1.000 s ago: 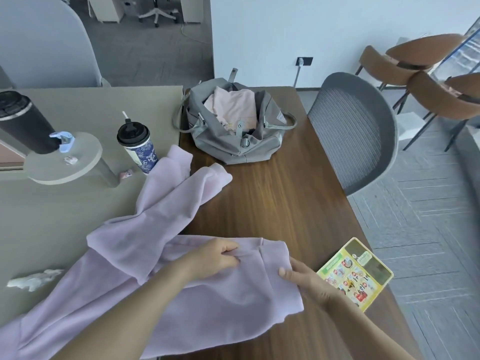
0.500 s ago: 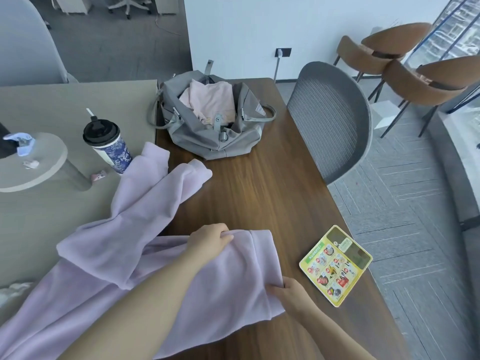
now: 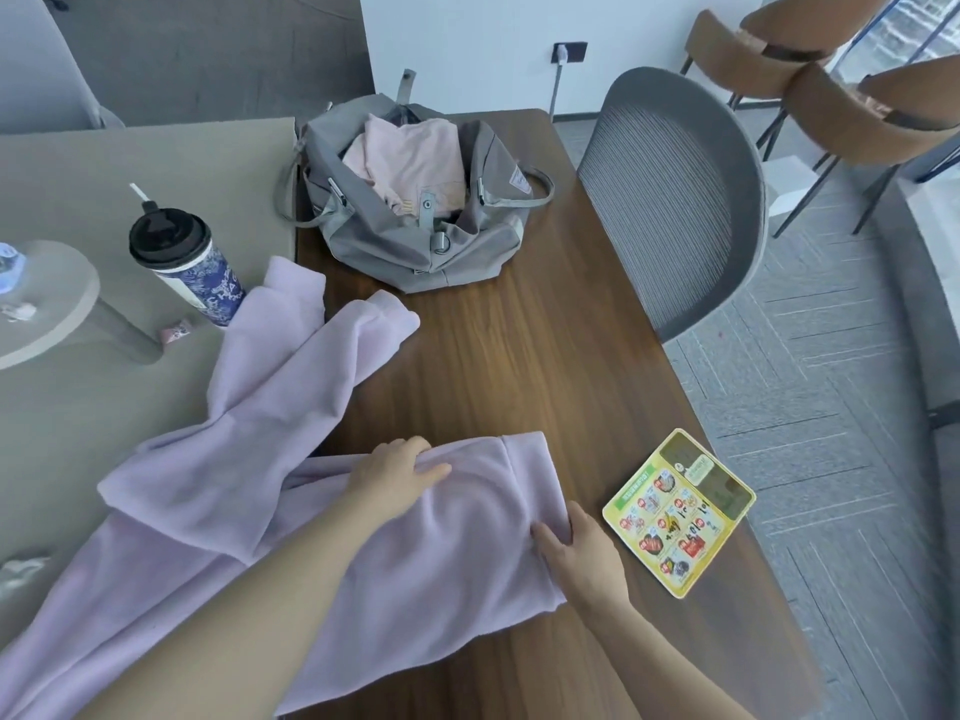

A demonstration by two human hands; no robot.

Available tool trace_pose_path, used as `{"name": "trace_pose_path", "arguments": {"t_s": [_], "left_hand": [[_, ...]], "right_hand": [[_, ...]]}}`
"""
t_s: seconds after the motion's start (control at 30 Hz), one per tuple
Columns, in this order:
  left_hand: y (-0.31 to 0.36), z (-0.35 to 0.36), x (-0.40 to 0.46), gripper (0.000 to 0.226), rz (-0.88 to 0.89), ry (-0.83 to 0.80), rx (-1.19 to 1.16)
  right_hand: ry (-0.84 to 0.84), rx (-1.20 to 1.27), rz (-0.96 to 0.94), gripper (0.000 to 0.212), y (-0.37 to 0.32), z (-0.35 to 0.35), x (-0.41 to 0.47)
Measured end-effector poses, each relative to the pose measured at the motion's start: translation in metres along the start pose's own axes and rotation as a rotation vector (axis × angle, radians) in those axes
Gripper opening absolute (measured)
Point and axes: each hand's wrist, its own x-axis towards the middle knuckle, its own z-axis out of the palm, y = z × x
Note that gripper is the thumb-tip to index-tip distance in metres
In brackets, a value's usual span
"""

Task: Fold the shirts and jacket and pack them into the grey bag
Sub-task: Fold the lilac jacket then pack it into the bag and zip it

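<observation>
We see the lilac jacket [image 3: 249,511] spread on the bench [image 3: 519,366]. Left hand [image 3: 395,472] holds its far edge; right hand [image 3: 579,556] pinches its right edge. Grey bag [image 3: 415,241] beyond, open, with a pink shirt [image 3: 410,158] inside.

The jacket [image 3: 322,517] across the lower left of the frame was pale lilac. At upper centre the bag [image 3: 415,241] was grey, with a light pink shirt [image 3: 410,158] inside. The tumbler [image 3: 195,267] at left had a black lid and a blue-and-white floral pattern. The table [image 3: 519,356] was dark wood grain, and the card [image 3: 678,511] at lower right was yellow with green edging and small red pictures.
</observation>
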Motion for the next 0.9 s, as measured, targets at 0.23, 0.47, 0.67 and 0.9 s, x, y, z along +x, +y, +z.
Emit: {"name": "trace_pose_path", "arguments": {"t_s": [0.23,0.47,0.67,0.9], "left_hand": [[-0.022,-0.001,-0.022,0.069,0.145,0.225,0.315],[-0.039,0.013,-0.056,0.052,0.298,0.380,0.098],[-0.059,0.020,-0.070,0.097,0.204,0.015,0.361],[-0.075,0.020,-0.092,0.051,0.377,0.282,0.162]], "right_hand": [[-0.174,0.099,0.047,0.026,-0.012,-0.001,0.009],[-0.250,0.432,-0.021,0.027,-0.010,-0.012,0.005],[-0.387,0.409,-0.055,0.045,-0.011,-0.020,0.003],[-0.093,-0.010,0.075,0.047,0.004,-0.006,-0.003]]}}
